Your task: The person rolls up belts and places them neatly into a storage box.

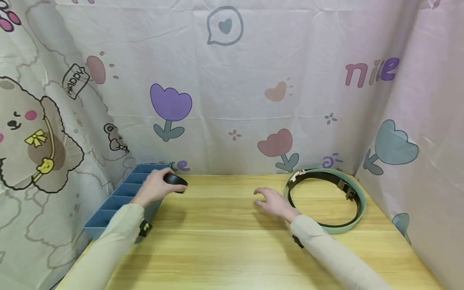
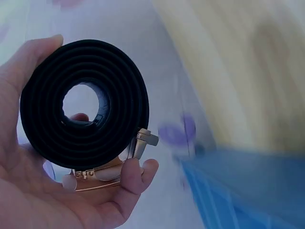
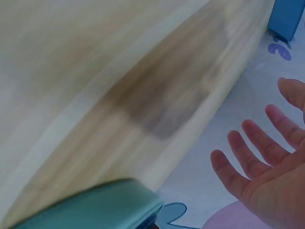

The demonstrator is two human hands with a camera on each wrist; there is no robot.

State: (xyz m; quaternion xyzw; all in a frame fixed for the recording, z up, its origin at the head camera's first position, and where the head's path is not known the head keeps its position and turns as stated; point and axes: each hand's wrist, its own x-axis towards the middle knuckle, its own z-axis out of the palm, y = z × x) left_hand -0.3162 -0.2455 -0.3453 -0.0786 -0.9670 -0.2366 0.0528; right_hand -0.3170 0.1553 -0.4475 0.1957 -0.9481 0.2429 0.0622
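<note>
A black belt, wound into a tight roll with a metal buckle at its outer end, is held in my left hand. The thumb and fingers curl round the roll, above the right side of the blue divided box. My right hand hovers over the table with loosely bent fingers and nothing in it. Close by on its right, a green belt with a black inner side lies in a wide loop, its buckle at the loop's back left.
The box stands along the left edge of the wooden table, with several compartments in a row. A printed curtain hangs behind the table and along both sides.
</note>
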